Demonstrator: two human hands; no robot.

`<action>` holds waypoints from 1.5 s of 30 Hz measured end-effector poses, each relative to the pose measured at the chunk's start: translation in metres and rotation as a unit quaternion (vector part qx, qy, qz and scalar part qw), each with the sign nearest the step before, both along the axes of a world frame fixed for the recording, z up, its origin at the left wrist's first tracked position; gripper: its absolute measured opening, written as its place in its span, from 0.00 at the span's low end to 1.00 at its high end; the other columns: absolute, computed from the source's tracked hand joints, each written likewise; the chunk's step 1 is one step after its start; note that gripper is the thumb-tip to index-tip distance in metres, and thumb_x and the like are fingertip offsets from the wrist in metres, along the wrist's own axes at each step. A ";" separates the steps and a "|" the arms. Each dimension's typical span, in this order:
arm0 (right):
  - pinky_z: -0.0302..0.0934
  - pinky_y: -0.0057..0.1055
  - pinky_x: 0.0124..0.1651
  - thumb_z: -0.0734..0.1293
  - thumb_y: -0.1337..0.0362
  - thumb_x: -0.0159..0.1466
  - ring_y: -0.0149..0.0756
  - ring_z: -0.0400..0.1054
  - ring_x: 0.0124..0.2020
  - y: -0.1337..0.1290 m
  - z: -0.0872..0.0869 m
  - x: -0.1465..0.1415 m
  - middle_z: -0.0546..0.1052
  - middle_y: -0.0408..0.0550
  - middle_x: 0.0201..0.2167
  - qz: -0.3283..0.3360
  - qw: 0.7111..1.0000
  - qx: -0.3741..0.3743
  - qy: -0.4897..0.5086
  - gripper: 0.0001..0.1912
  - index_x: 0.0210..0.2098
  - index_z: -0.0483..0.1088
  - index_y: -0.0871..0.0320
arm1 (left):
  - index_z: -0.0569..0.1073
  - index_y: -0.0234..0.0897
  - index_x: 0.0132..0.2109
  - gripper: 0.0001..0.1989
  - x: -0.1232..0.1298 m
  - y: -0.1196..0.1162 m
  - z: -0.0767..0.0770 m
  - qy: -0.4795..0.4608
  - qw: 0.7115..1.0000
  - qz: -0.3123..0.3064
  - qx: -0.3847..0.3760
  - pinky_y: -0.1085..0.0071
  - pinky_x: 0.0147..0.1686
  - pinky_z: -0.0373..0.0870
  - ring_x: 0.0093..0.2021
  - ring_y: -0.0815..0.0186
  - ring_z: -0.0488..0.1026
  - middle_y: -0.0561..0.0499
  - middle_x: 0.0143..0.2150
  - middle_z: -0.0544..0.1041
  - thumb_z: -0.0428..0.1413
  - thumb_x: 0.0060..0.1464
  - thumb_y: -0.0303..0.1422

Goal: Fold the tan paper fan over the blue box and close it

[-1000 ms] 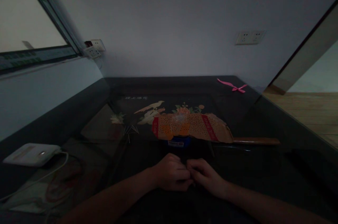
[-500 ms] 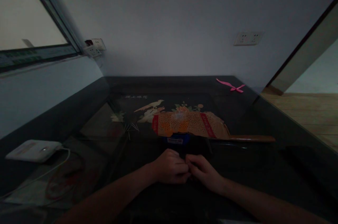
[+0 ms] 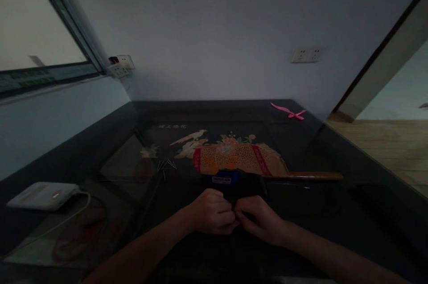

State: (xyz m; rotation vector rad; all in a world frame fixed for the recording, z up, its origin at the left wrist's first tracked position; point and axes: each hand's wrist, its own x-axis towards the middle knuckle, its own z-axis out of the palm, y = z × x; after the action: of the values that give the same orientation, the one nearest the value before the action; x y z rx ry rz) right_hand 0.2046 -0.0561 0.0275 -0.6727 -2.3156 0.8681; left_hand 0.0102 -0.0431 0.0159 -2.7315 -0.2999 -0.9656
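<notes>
My left hand (image 3: 214, 212) is closed in a loose fist, low over the dark glossy table. My right hand (image 3: 259, 217) meets it with fingers curled in, and the fingertips of both touch or nearly touch. Whatever may be between the fingers is hidden. Just beyond the knuckles sits a small blue object (image 3: 223, 178) with a pale label, a black item (image 3: 249, 183) beside it. Behind these lies a flat tan, dark-speckled thing (image 3: 234, 159) with red bands, a brown handle (image 3: 314, 175) pointing right.
A white box-shaped device (image 3: 43, 195) with a white cable (image 3: 72, 215) lies at the left. The thin wire star shape (image 3: 165, 166) is left of the speckled thing. A pink ribbon (image 3: 290, 111) rests at the far right. Wall sockets (image 3: 306, 55) are above the table (image 3: 207, 108).
The camera view has shifted slightly. My hands stay together in front of the blue object, with the right fingers curled a little more inward.
</notes>
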 end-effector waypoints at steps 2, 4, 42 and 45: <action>0.55 0.28 0.26 0.60 0.67 0.62 0.31 0.62 0.22 0.002 0.010 0.007 0.69 0.42 0.20 -0.001 0.999 0.048 -0.004 0.10 0.25 0.65 0.55 | 0.63 0.37 0.22 0.16 -0.007 0.002 0.008 -0.023 1.000 0.009 0.015 0.70 0.20 0.50 0.17 0.73 0.57 0.57 0.17 0.64 0.50 0.59 0.30; 0.56 0.29 0.27 0.61 0.66 0.62 0.33 0.65 0.23 0.007 0.020 0.021 0.72 0.43 0.21 -0.042 0.995 0.089 0.000 0.08 0.27 0.69 0.54 | 0.64 0.37 0.23 0.15 -0.018 0.006 0.017 -0.060 0.997 0.037 0.031 0.70 0.21 0.51 0.18 0.73 0.58 0.57 0.17 0.65 0.50 0.59 0.29; 0.59 0.48 0.58 0.63 0.65 0.64 0.45 0.67 0.55 0.080 0.020 0.110 0.75 0.51 0.53 -0.248 0.964 0.068 0.060 0.15 0.47 0.77 0.49 | 0.64 0.44 0.61 0.22 -0.084 0.057 0.018 -0.167 0.906 0.224 -0.319 0.50 0.61 0.59 0.62 0.54 0.63 0.44 0.61 0.67 0.47 0.64 0.44; 0.63 0.47 0.54 0.63 0.65 0.64 0.45 0.71 0.50 0.078 0.019 0.106 0.78 0.50 0.47 -0.267 0.958 0.076 0.075 0.14 0.45 0.78 0.49 | 0.61 0.44 0.62 0.23 -0.082 0.058 0.014 -0.211 0.895 0.231 -0.319 0.50 0.59 0.62 0.63 0.52 0.61 0.43 0.62 0.64 0.48 0.62 0.42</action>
State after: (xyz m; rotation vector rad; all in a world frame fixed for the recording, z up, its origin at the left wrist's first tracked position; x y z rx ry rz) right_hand 0.3104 0.0220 0.0465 -1.0576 -1.8982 0.4658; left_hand -0.0719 0.0149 0.0301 -2.6874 -1.5064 -1.4944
